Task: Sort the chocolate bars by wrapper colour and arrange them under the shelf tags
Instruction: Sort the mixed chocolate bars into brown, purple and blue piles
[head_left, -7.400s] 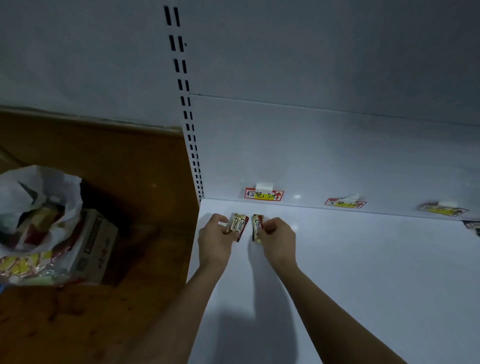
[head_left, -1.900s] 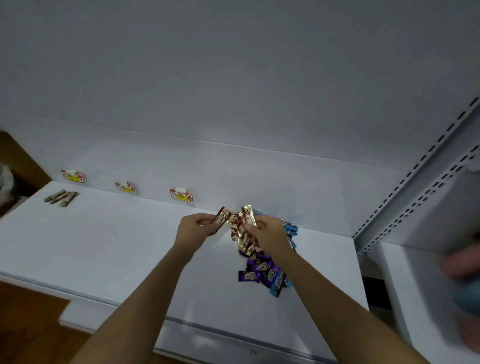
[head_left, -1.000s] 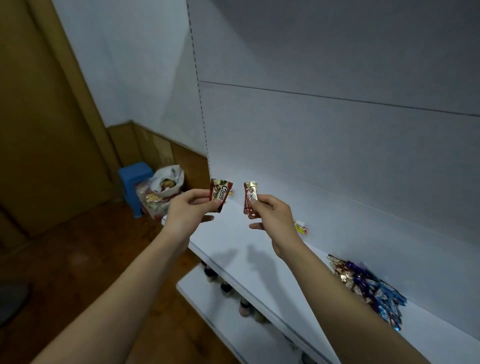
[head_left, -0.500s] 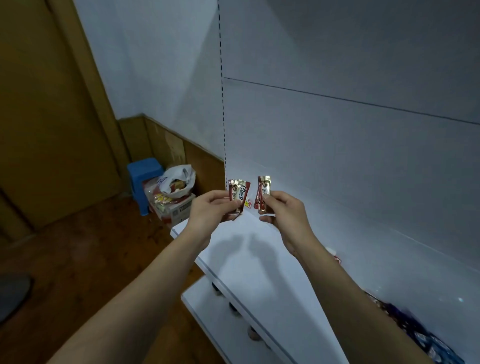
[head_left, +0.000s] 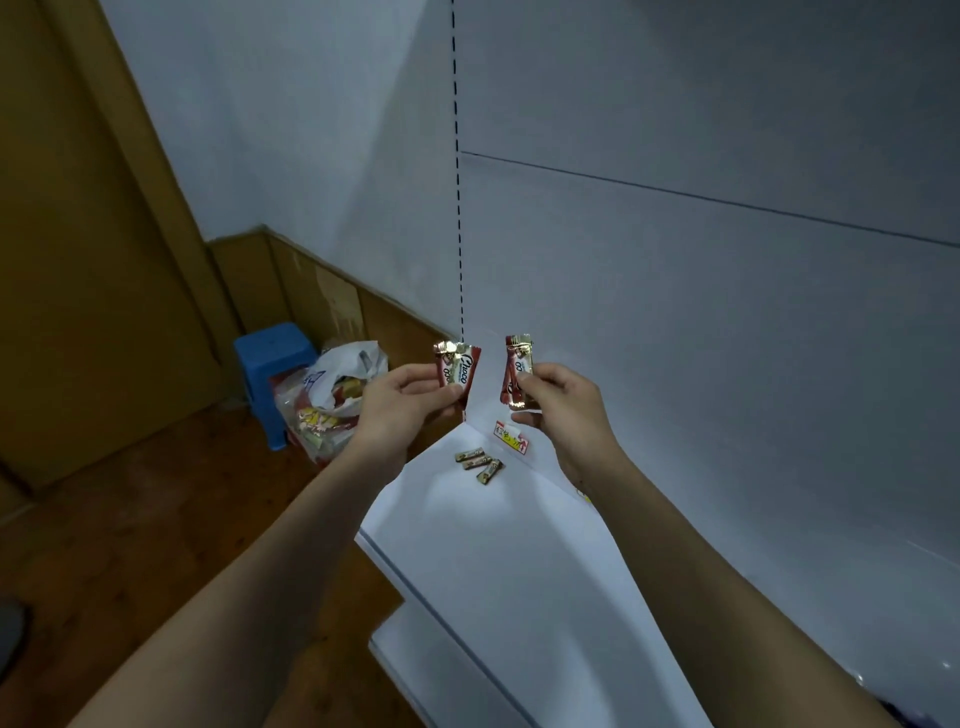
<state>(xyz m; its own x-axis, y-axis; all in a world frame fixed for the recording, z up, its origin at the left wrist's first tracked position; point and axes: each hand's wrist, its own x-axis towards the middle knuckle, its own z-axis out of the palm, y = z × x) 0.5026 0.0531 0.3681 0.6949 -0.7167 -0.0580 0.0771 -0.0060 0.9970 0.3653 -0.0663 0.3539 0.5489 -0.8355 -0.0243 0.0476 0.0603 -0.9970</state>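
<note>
My fingers (head_left: 415, 387) pinch red-brown bars: left hand (head_left: 402, 410) holds one (head_left: 457, 371), right hand (head_left: 563, 410) another (head_left: 518, 371). Both raised above shelf (head_left: 493, 545), carried across from mixed pile to left end. Three like bars (head_left: 480, 464) already lie under first tag (head_left: 510, 436). Placement next, I judge.
</note>
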